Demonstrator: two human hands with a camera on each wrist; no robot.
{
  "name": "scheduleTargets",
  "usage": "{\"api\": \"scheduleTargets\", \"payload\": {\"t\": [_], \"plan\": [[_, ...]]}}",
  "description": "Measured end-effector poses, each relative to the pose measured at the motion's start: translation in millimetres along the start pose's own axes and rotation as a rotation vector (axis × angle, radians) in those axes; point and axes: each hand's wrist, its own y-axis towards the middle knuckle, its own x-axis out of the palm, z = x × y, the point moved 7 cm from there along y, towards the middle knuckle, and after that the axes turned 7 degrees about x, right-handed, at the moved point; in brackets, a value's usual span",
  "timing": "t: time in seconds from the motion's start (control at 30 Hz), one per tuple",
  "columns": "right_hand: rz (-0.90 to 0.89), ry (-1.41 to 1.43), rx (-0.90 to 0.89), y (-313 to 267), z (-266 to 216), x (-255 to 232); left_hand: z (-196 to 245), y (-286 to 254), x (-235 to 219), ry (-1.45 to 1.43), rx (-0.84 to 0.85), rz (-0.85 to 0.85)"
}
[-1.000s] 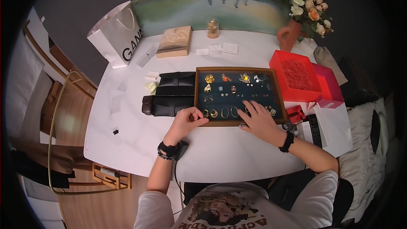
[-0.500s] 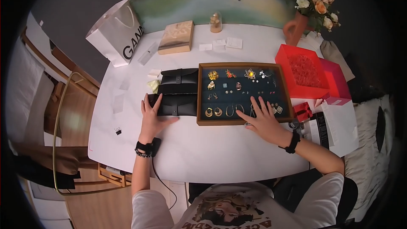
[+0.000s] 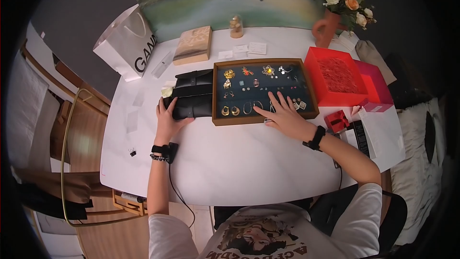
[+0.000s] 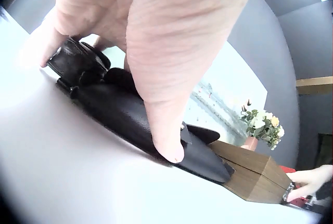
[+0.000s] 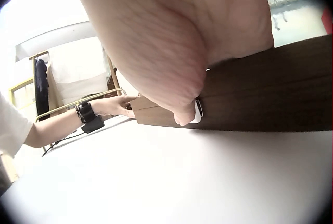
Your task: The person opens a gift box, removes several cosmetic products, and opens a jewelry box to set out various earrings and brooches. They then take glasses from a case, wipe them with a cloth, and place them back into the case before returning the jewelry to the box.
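A wooden-framed jewellery tray with a dark blue lining holds earrings and brooches. Against its left side lie two black flap cases, a rear one and a near one. My left hand touches the near case's left end, fingers spread; in the left wrist view its thumb lies along the front of the black case. My right hand rests over the tray's front right part, fingers extended, hiding some jewellery. The right wrist view has its thumb beside a metal clasp on the tray's front.
Behind stand a paper bag, a book-like box, a small glass dome and several cards. Open red box, small red box and flower vase are right. A black clip lies left.
My left hand has gone from the tray's front left corner to the cases' left end. The tray and cases have shifted back, away from the body, both hands moving along with them.
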Motion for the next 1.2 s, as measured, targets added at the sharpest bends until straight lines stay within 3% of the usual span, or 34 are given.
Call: {"api": "scheduleTargets", "payload": {"t": [0.07,0.13,0.17,0.2,0.27,0.33,0.43,0.47,0.53,0.63,0.73,0.8,0.87,0.93,1.0,1.1,1.2], "plan": [[0.0,-0.022,-0.011,0.0,0.1,-0.7,-5.7,2.7,-1.3,-0.021,0.007,-0.01],[0.005,0.015,-0.016,-3.6,-0.1,-12.1,-3.2,3.1,-1.1,0.151,0.061,-0.03],[0.008,0.055,-0.032,-9.0,1.6,-20.4,13.3,2.4,-14.7,0.2,-0.033,-0.088],[0.008,0.051,-0.01,-17.4,7.5,-34.8,27.6,4.6,-19.7,0.186,-0.017,-0.094],[0.241,0.122,-0.026,-43.6,6.5,-95.7,59.2,4.1,-45.5,0.042,0.134,0.212],[0.392,0.213,0.06,-89.8,15.6,-152.8,112.6,-3.2,-53.5,-0.051,0.179,0.244],[0.513,0.289,0.365,-167.7,53.5,-191.9,190.2,-19.0,-34.0,-0.353,0.289,0.048],[0.516,0.276,0.378,-189.0,66.5,-192.8,215.1,-26.4,-21.7,-0.449,0.334,-0.039],[0.485,0.251,0.652,-235.0,111.8,-178.4,266.6,-42.3,5.2,-0.495,0.426,-0.247],[0.501,0.123,0.733,-294.3,176.5,-140.1,336.9,-65.6,39.5,-0.619,0.644,-0.458],[0.571,-0.013,0.76,-332.6,207.4,-115.8,393.1,-79.9,65.6,-0.615,0.808,-0.498],[0.53,0.116,0.798,-343.5,216.3,-110.8,425.5,-83.0,80.8,-0.628,0.887,-0.487],[0.341,0.267,0.964,-350.8,230.7,-96.2,452.7,-81.8,94.8,-0.636,0.965,-0.474],[0.355,0.262,0.986,-353.2,239.6,-95.0,474.5,-78.6,107.5,-0.621,1.016,-0.434],[0.443,0.197,0.791,-349.3,246.4,-95.3,490.7,-72.3,123.5,-0.667,0.986,-0.453],[0.348,0.29,0.911,-348.4,251.6,-90.4,519.5,-72.2,140.5,-0.741,0.946,-0.465],[0.341,0.252,0.901,-343.4,249.5,-91.5,552.5,-75.5,156.7,-0.768,0.944,-0.411]]}}
